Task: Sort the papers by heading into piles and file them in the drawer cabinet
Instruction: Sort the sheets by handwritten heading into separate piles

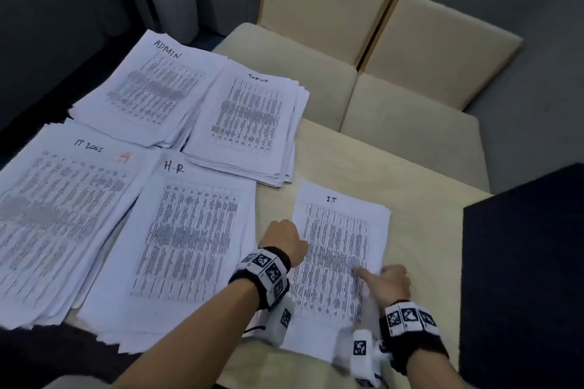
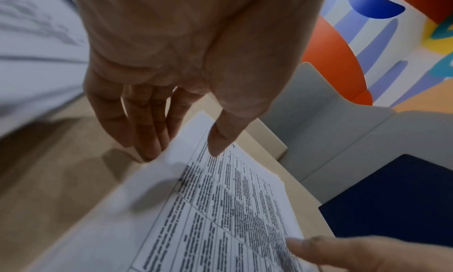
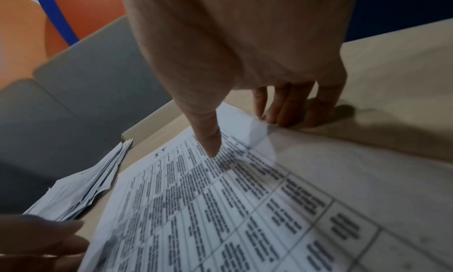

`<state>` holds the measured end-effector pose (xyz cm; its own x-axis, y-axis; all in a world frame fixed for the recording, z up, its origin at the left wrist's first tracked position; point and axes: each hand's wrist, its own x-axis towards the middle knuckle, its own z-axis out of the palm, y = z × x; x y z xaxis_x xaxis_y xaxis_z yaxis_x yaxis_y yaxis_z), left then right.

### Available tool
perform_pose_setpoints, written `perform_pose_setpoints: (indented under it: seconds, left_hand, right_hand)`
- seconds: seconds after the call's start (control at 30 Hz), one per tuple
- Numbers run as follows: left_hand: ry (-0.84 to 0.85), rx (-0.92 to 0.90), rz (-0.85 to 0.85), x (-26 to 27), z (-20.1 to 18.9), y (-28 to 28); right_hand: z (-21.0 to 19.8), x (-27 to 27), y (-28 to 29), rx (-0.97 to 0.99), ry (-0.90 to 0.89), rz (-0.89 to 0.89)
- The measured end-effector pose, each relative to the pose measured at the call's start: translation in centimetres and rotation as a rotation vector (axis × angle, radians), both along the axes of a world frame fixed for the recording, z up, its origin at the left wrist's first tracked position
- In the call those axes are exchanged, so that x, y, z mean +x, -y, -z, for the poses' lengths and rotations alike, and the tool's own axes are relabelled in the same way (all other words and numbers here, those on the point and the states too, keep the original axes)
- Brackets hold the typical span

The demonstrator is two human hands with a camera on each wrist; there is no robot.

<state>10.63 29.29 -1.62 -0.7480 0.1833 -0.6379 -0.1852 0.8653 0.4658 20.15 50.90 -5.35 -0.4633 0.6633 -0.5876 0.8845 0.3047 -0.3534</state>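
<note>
My left hand (image 1: 282, 238) and right hand (image 1: 390, 283) flank the I.T pile (image 1: 339, 249) on the table (image 1: 410, 167); thumbs on top, fingers seemingly under the edges, a loose pinch; I should square the sheets before lifting.

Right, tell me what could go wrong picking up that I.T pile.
The I.T pile is loosely squared; with the left hand and right hand pinching only its side edges, lower sheets may slide out. The H.R pile lies close beside it, so strays could mix in.
</note>
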Motion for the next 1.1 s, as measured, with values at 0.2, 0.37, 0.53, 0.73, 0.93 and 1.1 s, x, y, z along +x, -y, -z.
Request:
perform_pose_setpoints:
  seconds: [0.2,0.37,0.53,0.73,0.93,1.1]
  left_hand:
    - [-0.048,-0.013,-0.078,1.2,1.1,-1.3]
    - [-0.079,-0.080,-0.073,1.5,1.1,-1.3]
    - [-0.080,-0.031,-0.072,1.5,1.5,-1.0]
    - [-0.111,0.077,-0.237,0.9,1.5,-0.1]
    - [-0.100,0.075,-0.198,0.7,1.3,0.2]
    - [-0.104,0.080,-0.213,0.7,1.8,0.0]
  right_hand:
    - [-1.8,1.1,-1.0,-0.093,-0.191,-0.096]
    - [-2.0,2.2,-2.3,-0.085,-0.366,-0.157]
    - [-1.6,3.7,-3.5,-0.047,-0.375,-0.192]
    - [-1.8,4.8,-5.1,0.140,-0.461,0.063]
    - [-2.3,4.9,-5.4,-0.054,-0.514,0.161]
    - [-2.3,4.3,-5.7,0.017,-0.539,0.020]
